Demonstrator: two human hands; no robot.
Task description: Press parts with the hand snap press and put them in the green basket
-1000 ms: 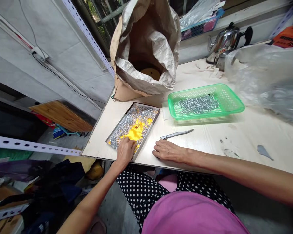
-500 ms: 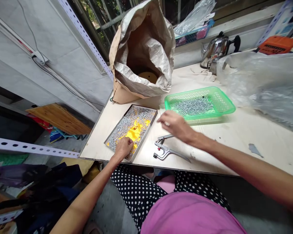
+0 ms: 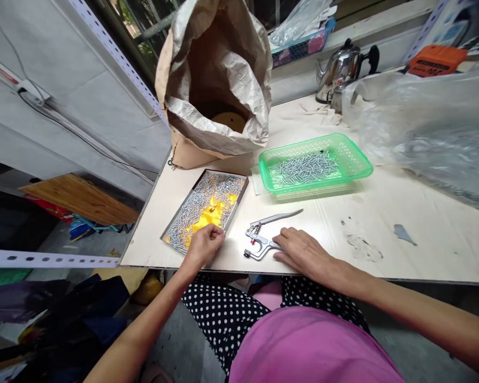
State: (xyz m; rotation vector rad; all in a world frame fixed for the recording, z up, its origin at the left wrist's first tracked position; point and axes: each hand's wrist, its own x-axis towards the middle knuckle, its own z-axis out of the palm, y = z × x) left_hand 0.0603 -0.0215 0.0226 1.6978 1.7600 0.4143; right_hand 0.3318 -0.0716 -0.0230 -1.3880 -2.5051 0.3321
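Observation:
My left hand (image 3: 206, 243) is closed in a pinch over the near right edge of a shallow tray (image 3: 236, 205); whatever its fingertips hold is too small to make out. Small metal pieces (image 3: 195, 205) and yellow pieces (image 3: 211, 214) fill the tray. To the right, my right hand (image 3: 301, 250) rests over the lower handle of silver hand pliers (image 3: 263, 246), its fingers curled round that handle. The pliers lie on the table with their jaws toward the left and the upper handle free. Behind them, a green basket (image 3: 353, 167) holds more small metal pieces (image 3: 307, 169).
A large paper sack (image 3: 219, 64) stands open behind the tray. At the back are a metal kettle (image 3: 339, 72) and an orange box (image 3: 437, 60). Clear plastic bags (image 3: 435, 122) lie at the right. A grey scrap (image 3: 404, 234) sits on the table (image 3: 443, 213).
My right hand has come down from beside the basket onto the pliers' lower handle. My left hand has shifted slightly toward the tray's right edge. The view has moved a little.

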